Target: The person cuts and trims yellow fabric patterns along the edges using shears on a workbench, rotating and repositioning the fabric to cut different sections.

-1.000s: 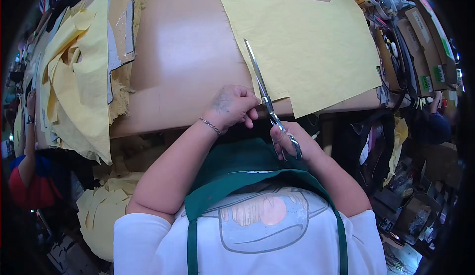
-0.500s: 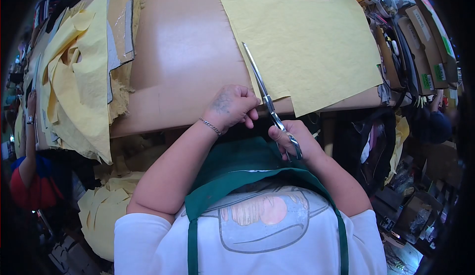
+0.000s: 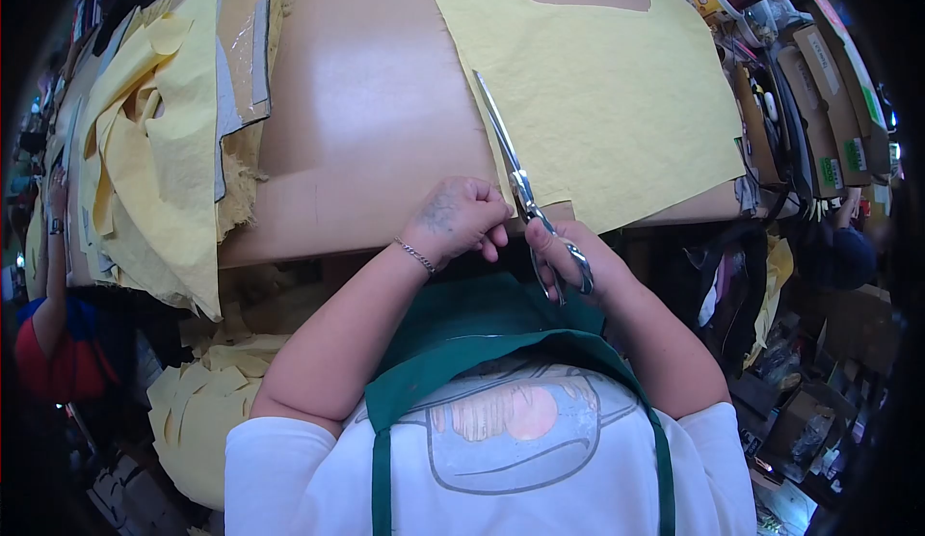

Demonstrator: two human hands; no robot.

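Observation:
Large metal scissors (image 3: 508, 143) lie along the left edge of a yellow fabric sheet (image 3: 602, 93), their long blade pointing away from me over the cloth. Their handles are in my right hand (image 3: 570, 258), with the thumb and fingers closed through the loops. Just left of the blades, my left hand (image 3: 462, 216) is closed, thumb and forefinger pinched at the narrow strip along the sheet's edge. The pinched bit itself is mostly hidden by the fingers. The sheet has a curved cutout at its far end and a small notch near the table edge.
On the tan table (image 3: 356, 102), crumpled yellow fabric (image 3: 159, 160) and cardboard pieces (image 3: 241, 54) lie at left. Boxes (image 3: 814, 83) and a tub (image 3: 711, 1) crowd the right edge. More yellow cloth (image 3: 198, 430) is below the table. Another person's arm (image 3: 53, 256) shows at far left.
The scissor handles have spread apart, and my right hand has moved slightly up toward the table. My left hand keeps its pinch at the fabric edge. The whole view has shifted slightly.

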